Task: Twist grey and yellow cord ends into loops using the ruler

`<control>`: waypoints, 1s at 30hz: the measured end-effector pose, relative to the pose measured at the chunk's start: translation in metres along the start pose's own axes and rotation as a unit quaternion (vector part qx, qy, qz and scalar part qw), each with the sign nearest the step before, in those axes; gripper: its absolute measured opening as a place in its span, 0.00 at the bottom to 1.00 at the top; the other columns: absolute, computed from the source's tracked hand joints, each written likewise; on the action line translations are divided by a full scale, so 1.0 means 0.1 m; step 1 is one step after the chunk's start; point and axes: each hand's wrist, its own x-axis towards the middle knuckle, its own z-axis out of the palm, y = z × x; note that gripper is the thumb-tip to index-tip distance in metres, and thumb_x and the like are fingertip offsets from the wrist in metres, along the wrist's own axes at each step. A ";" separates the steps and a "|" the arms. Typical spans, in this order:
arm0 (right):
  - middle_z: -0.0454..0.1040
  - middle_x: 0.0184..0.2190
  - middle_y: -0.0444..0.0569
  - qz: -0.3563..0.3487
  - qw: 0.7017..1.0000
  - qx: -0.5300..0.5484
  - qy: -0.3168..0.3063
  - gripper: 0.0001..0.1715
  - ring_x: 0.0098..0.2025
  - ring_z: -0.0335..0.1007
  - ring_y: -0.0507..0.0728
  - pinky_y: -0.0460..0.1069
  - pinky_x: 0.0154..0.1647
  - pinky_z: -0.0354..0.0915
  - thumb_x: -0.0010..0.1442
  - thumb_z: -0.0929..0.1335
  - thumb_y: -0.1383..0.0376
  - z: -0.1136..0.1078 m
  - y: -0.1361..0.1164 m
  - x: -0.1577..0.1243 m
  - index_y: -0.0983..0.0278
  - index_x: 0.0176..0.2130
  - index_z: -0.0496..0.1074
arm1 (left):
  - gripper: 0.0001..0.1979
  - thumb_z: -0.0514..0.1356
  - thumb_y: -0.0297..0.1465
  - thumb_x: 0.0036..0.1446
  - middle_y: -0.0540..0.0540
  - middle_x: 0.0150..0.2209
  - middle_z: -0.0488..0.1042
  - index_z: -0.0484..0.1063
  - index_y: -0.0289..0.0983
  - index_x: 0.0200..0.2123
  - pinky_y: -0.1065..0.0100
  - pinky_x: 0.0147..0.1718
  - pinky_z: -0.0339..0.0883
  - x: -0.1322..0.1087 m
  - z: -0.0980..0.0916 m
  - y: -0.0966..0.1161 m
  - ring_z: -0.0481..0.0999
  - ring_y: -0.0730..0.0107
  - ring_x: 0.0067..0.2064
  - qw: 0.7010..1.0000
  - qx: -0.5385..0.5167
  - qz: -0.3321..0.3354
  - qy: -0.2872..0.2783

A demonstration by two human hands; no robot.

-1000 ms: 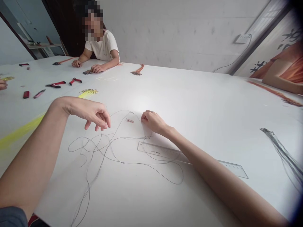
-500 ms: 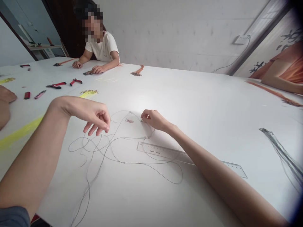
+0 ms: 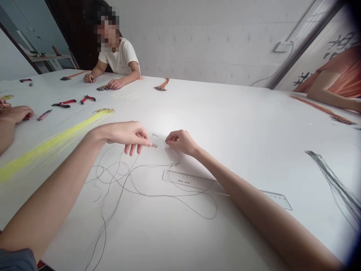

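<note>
My left hand [image 3: 132, 137] is over the cords, thumb and forefinger pinched at the left end of a small flat reddish patterned piece [image 3: 155, 145] on the table. Its other fingers hang loosely. To the right, my right hand [image 3: 180, 140] is closed in a pinch on a thin grey cord [image 3: 160, 138], which runs left to a small metal clasp [image 3: 154, 134]. Loose loops of similar cord [image 3: 158, 195] spread below both hands. A clear ruler [image 3: 194, 179] lies under the right forearm, crossed by cord; the forearm hides its middle.
On the white table [image 3: 225, 120] are a bundle of yellow cords [image 3: 64, 134], red-handled pliers [image 3: 88, 99], a pink cutter [image 3: 44, 114] and a dark cord bundle [image 3: 327, 169]. A co-worker's hand [image 3: 21, 113] is at left. Two other people sit across and at right.
My left hand has moved right, reaching the small patterned piece. The right hand stays nearly in place. At left, a co-worker's hand has come over the red object. The view has shifted slightly.
</note>
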 end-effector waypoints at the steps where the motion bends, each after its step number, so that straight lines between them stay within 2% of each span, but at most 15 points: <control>1: 0.72 0.27 0.47 0.005 0.999 0.033 0.000 0.05 0.29 0.63 0.50 0.46 0.31 0.58 0.50 0.66 0.68 -0.01 -0.01 0.00 0.66 0.27 0.73 | 0.13 0.61 0.41 0.48 0.43 0.28 0.76 0.76 0.37 0.30 0.72 0.16 0.61 0.07 0.05 -0.01 0.74 0.65 0.22 0.999 -0.017 0.008 0.029; 4: 0.72 0.31 0.47 0.013 0.991 0.131 -0.010 0.09 0.31 0.63 0.49 0.45 0.31 0.59 0.50 0.67 0.63 -0.05 -0.04 -0.03 0.67 0.29 0.72 | 0.14 0.64 0.38 0.46 0.45 0.23 0.74 0.76 0.36 0.35 0.73 0.12 0.51 0.27 0.24 -0.03 0.71 0.68 0.19 0.991 -0.086 0.030 0.101; 6: 0.72 0.32 0.48 0.015 0.982 0.185 -0.022 0.10 0.32 0.63 0.49 0.45 0.32 0.58 0.51 0.67 0.61 -0.08 -0.06 -0.06 0.66 0.29 0.71 | 0.15 0.64 0.37 0.46 0.46 0.22 0.73 0.75 0.36 0.37 0.73 0.13 0.48 0.38 0.37 -0.03 0.68 0.70 0.18 0.978 -0.161 0.058 0.124; 7: 0.72 0.32 0.47 0.016 0.977 0.209 -0.027 0.10 0.32 0.63 0.49 0.45 0.32 0.58 0.50 0.67 0.61 -0.10 -0.06 -0.07 0.66 0.29 0.71 | 0.16 0.64 0.37 0.46 0.45 0.25 0.74 0.75 0.36 0.38 0.74 0.14 0.50 0.42 0.43 -0.02 0.70 0.71 0.20 0.970 -0.196 0.076 0.123; 10: 0.70 0.29 0.46 0.026 0.962 0.270 -0.035 0.10 0.30 0.62 0.48 0.45 0.33 0.59 0.50 0.68 0.61 -0.13 -0.07 -0.10 0.67 0.29 0.71 | 0.16 0.61 0.38 0.50 0.42 0.43 0.74 0.73 0.37 0.41 0.74 0.19 0.59 0.52 0.56 -0.01 0.74 0.71 0.31 0.954 -0.258 0.118 0.100; 12: 0.68 0.29 0.45 0.031 0.952 0.304 -0.032 0.09 0.27 0.59 0.47 0.45 0.32 0.59 0.50 0.68 0.61 -0.14 -0.08 -0.10 0.66 0.30 0.70 | 0.15 0.60 0.38 0.52 0.42 0.48 0.70 0.73 0.37 0.41 0.75 0.22 0.60 0.56 0.60 -0.03 0.74 0.73 0.33 0.945 -0.285 0.131 0.090; 14: 0.66 0.29 0.43 0.032 0.942 0.332 -0.024 0.09 0.26 0.56 0.46 0.44 0.32 0.58 0.49 0.69 0.62 -0.17 -0.09 -0.09 0.66 0.28 0.69 | 0.13 0.59 0.38 0.53 0.42 0.47 0.71 0.72 0.36 0.38 0.74 0.24 0.61 0.58 0.62 -0.05 0.73 0.74 0.33 0.941 -0.300 0.136 0.084; 18: 0.62 0.24 0.41 0.022 0.929 0.370 -0.007 0.09 0.26 0.56 0.46 0.44 0.31 0.58 0.50 0.69 0.62 -0.30 -0.15 -0.08 0.65 0.26 0.66 | 0.12 0.61 0.38 0.51 0.44 0.36 0.74 0.72 0.33 0.32 0.70 0.32 0.65 0.61 0.65 -0.09 0.71 0.75 0.31 0.942 -0.298 0.138 0.065; 22: 0.64 0.25 0.41 -0.010 0.917 0.398 0.004 0.08 0.26 0.58 0.46 0.43 0.30 0.59 0.50 0.70 0.64 -0.51 -0.26 -0.10 0.65 0.27 0.68 | 0.11 0.64 0.36 0.48 0.47 0.30 0.73 0.72 0.34 0.32 0.69 0.35 0.66 0.65 0.69 -0.12 0.71 0.74 0.30 0.946 -0.285 0.137 0.076; 26: 0.67 0.24 0.42 -0.066 0.929 0.364 0.032 0.07 0.26 0.61 0.46 0.43 0.30 0.61 0.52 0.70 0.66 -0.72 -0.36 -0.16 0.66 0.26 0.68 | 0.11 0.63 0.36 0.48 0.49 0.28 0.72 0.72 0.34 0.32 0.70 0.34 0.65 0.67 0.65 -0.15 0.70 0.75 0.30 0.954 -0.255 0.124 0.100; 30: 0.67 0.24 0.43 -0.134 0.937 0.314 0.073 0.08 0.27 0.63 0.45 0.42 0.31 0.62 0.55 0.67 0.71 -0.88 -0.46 -0.24 0.66 0.25 0.69 | 0.10 0.62 0.36 0.49 0.49 0.29 0.72 0.73 0.35 0.32 0.72 0.31 0.63 0.63 0.49 -0.22 0.69 0.75 0.31 0.970 -0.193 0.113 0.099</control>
